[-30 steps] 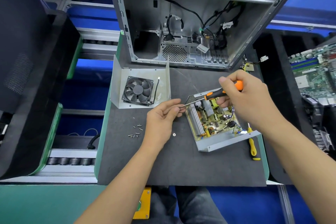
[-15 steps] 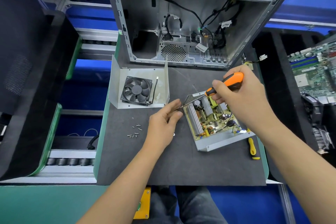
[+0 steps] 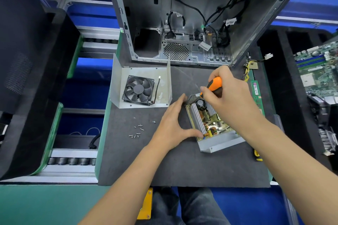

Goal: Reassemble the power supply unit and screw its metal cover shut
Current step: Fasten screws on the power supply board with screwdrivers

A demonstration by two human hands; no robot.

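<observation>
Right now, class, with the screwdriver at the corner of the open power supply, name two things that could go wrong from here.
1. The screwdriver in the right hand stands at the far corner of the bare circuit board; a slip might gouge components.
2. The left hand braces the power supply's edge; it could get jabbed or let the unit shift.
3. The loose screws lie near the left forearm and might be swept away.

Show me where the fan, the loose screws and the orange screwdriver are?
fan point(image 3: 138, 89): head view, on its centre hub.
loose screws point(image 3: 137, 130): head view, middle of the scatter on the mat.
orange screwdriver point(image 3: 214, 83): head view, on its handle.
</observation>
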